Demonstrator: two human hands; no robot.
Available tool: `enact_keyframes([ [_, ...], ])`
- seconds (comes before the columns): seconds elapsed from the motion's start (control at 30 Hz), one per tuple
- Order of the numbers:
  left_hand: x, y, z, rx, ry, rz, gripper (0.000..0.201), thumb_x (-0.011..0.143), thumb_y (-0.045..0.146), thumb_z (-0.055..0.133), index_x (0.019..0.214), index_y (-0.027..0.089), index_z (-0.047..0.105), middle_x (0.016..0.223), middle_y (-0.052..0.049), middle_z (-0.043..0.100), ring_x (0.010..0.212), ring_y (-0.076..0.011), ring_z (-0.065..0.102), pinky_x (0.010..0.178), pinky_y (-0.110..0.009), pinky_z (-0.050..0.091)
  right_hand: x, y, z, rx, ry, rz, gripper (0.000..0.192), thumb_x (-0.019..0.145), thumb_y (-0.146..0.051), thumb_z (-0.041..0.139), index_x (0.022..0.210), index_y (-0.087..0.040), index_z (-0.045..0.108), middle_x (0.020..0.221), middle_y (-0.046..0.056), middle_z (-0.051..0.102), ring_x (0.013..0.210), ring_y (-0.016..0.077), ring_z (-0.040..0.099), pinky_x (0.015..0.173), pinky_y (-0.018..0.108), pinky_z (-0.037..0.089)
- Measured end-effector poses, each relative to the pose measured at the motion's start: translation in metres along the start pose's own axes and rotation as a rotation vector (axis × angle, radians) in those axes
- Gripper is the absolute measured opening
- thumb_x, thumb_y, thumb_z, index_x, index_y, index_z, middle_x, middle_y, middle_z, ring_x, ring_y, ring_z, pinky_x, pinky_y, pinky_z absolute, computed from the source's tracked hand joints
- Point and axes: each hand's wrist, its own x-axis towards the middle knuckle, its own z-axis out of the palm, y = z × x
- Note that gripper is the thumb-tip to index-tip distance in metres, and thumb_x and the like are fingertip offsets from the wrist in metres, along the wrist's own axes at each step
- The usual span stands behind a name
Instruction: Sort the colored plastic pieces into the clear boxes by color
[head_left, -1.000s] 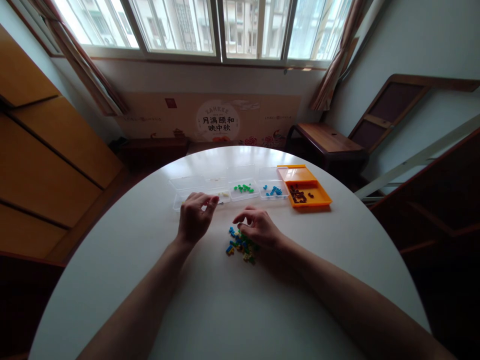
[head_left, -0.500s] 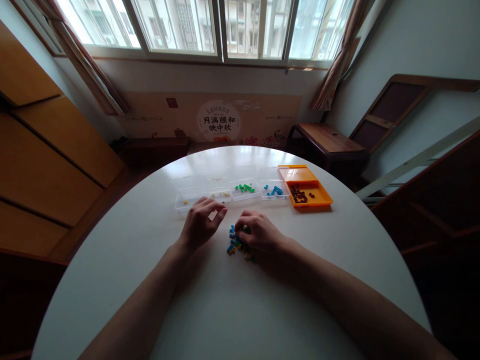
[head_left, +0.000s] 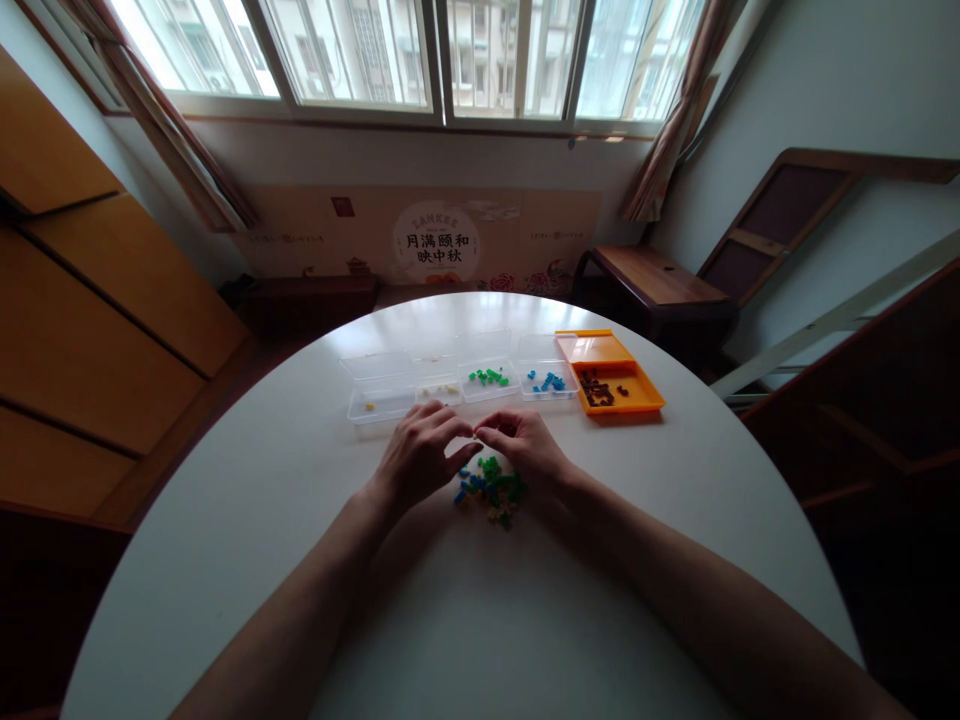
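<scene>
Glinting green, blue, yellow: tiny heaped bricks (head_left: 489, 489).

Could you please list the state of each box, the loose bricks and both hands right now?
Clear boxes: open, sparsely filled.
Orange box: open, dark pieces inside.
Brick pile: loose, mixed colours.
Left hand: fingertips meeting the right's.
Right hand: pinched above the pile; what it holds is unclear.

Anything pinched between left hand (head_left: 421, 455) and right hand (head_left: 526, 447) fingertips too small to tell
</scene>
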Motion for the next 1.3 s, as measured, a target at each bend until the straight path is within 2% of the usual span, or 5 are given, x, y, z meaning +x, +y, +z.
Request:
enact_keyframes([
  [0.3,0.001,-0.008,0.001,0.065,0.014,-0.016,0.019,0.087,0.031,0.057,0.073,0.020,0.064,0.073,-0.003,0.066,0.076,-0.0189,0.056,0.075,-0.033,0.044,-0.001,0.006,0.003,-0.064,0.087,-0.005,0.019,0.079,-0.028,0.061,0.088,-0.015,0.072,0.074,0.003,0.068,0.062,0.0113,0.054,0.059,0.023,0.043],
  [0.67,0.004,-0.032,-0.004,0.122,0.270,-0.503,0.036,0.090,0.042,0.048,0.073,0.017,0.067,0.069,-0.005,0.066,0.069,-0.0207,0.056,0.068,-0.033,0.042,-0.004,0.001,0.004,-0.084,0.079,-0.006,0.018,0.077,-0.026,0.061,0.086,-0.016,0.072,0.070,0.002,0.064,0.057,0.0092,0.048,0.055,0.021,0.041],
  [0.87,0.001,-0.028,-0.004,0.084,0.255,-0.472,0.033,0.090,0.039,0.047,0.072,0.017,0.066,0.069,-0.005,0.065,0.070,-0.0206,0.056,0.068,-0.033,0.042,-0.007,-0.001,0.004,-0.187,0.037,-0.074,0.020,0.075,-0.014,0.057,0.088,-0.018,0.072,0.078,0.001,0.063,0.059,0.0083,0.049,0.062,0.022,0.045],
  [1.13,0.000,-0.023,-0.002,0.081,0.236,-0.411,0.028,0.089,0.034,0.049,0.072,0.018,0.064,0.071,-0.005,0.065,0.073,-0.0205,0.057,0.071,-0.032,0.043,-0.012,-0.003,0.007,-0.558,-0.194,-0.320,0.030,0.077,-0.006,0.058,0.093,-0.025,0.074,0.098,0.004,0.063,0.094,0.0181,0.054,0.090,0.034,0.043],
  [1.3,-0.001,-0.021,-0.004,0.089,0.232,-0.409,0.027,0.089,0.032,0.050,0.071,0.018,0.064,0.071,-0.005,0.066,0.074,-0.0210,0.056,0.071,-0.033,0.044,-0.012,-0.002,0.005,-0.624,-0.142,-0.292,0.019,0.079,-0.011,0.062,0.088,-0.021,0.074,0.094,0.006,0.065,0.092,0.0195,0.054,0.088,0.036,0.043],
])
